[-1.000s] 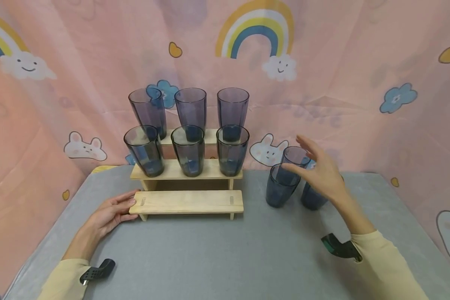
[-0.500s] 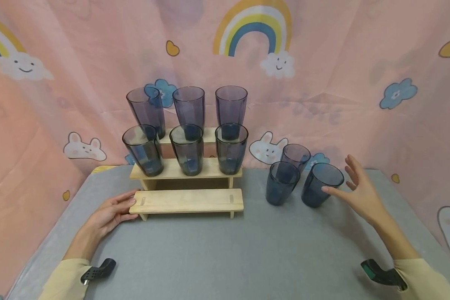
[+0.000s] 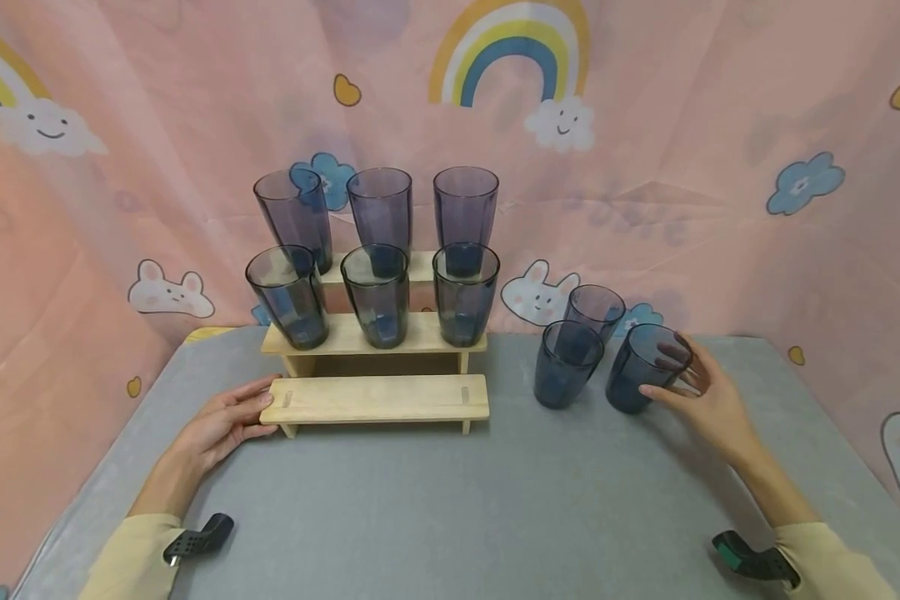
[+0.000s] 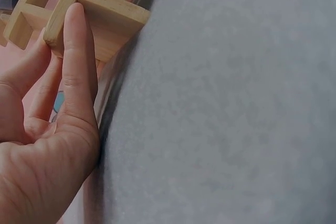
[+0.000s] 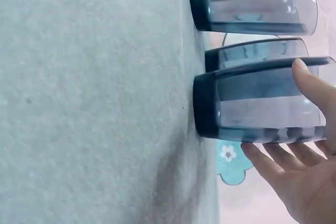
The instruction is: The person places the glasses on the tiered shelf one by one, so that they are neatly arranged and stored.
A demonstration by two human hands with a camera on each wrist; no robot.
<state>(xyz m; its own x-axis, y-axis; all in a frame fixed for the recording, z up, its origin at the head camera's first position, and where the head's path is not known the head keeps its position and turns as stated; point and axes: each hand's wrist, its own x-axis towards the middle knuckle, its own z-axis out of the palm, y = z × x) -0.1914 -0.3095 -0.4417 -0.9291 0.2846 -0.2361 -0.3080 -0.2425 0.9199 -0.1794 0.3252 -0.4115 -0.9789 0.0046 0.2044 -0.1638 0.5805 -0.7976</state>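
Observation:
My right hand (image 3: 708, 407) is curled round a blue-grey glass tumbler (image 5: 262, 100) standing on the table, thumb on its near side and fingers behind it. Two more tumblers stand just left of it, a nearer one (image 3: 566, 367) and a farther one (image 3: 598, 304). At the left, my left hand (image 3: 221, 429) holds the end of the lowest board (image 3: 378, 400) of a stepped wooden rack, thumb and fingertips at its edge (image 4: 58, 30). That board bears nothing. Three tumblers stand on the middle step (image 3: 416, 333), and three more on the top step (image 3: 420, 269).
A grey cloth covers the table (image 3: 420, 508). Close behind and beside it hangs a pink printed curtain (image 3: 682, 133). A black wrist strap (image 3: 198, 539) sits on the left sleeve, another black strap (image 3: 753, 560) on the right.
My right hand moved from above the loose tumblers round to the right side of the rightmost one, then closed on it. My left hand and the rack have stayed put.

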